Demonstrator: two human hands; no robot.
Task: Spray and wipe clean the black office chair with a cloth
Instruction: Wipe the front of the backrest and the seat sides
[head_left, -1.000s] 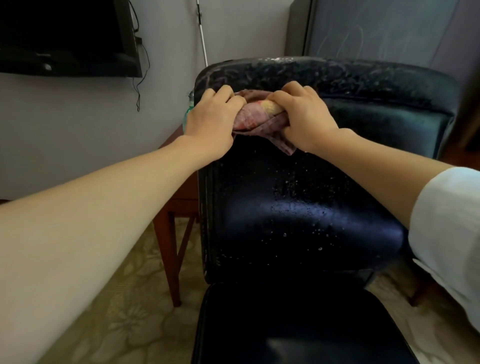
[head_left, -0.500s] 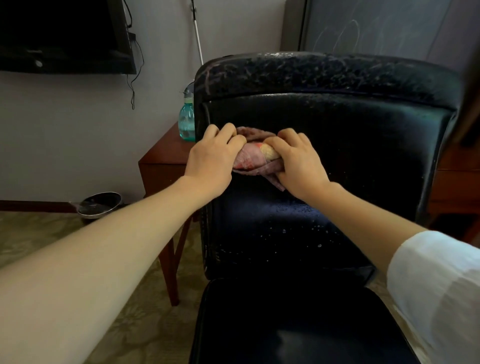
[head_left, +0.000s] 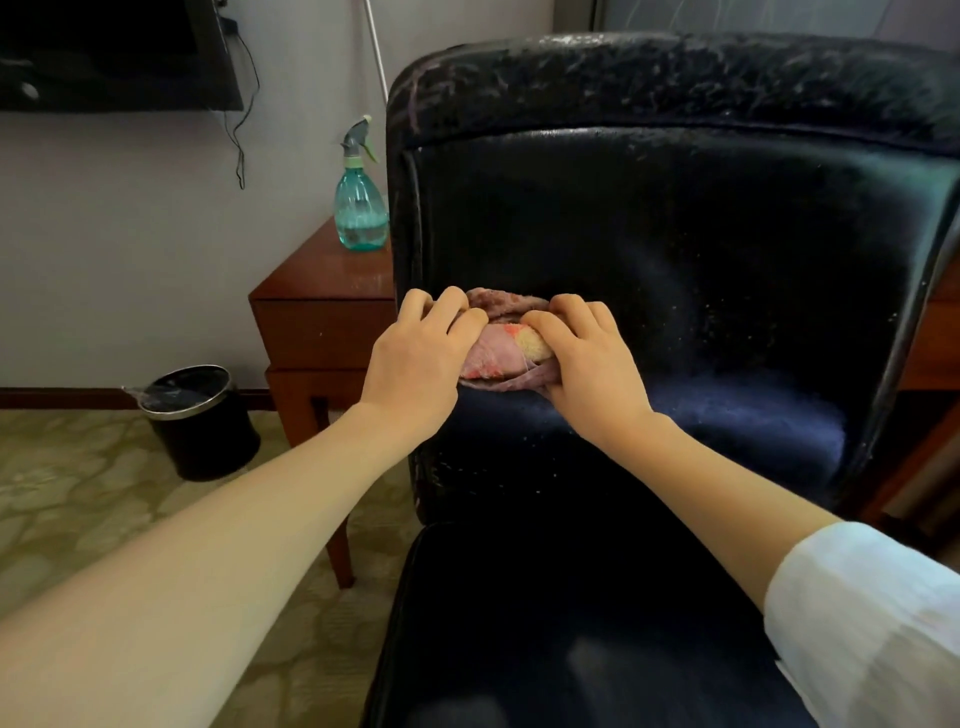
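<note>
Both hands press one cloth lower on the chair back than before.

The left hand (head_left: 415, 364) and right hand (head_left: 587, 364) stay clamped on the one bunched pink cloth (head_left: 498, 353), now mid-backrest of the one black leather office chair (head_left: 727, 260); one teal plastic spray bottle (head_left: 360, 208) stands on the one brown wooden bench (head_left: 322, 291).

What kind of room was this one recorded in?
Probably a hotel room or small office: a wall-mounted screen, a wooden side table, patterned carpet and a lined black waste bin.

No readable text, label, brand or number shows anywhere.
</note>
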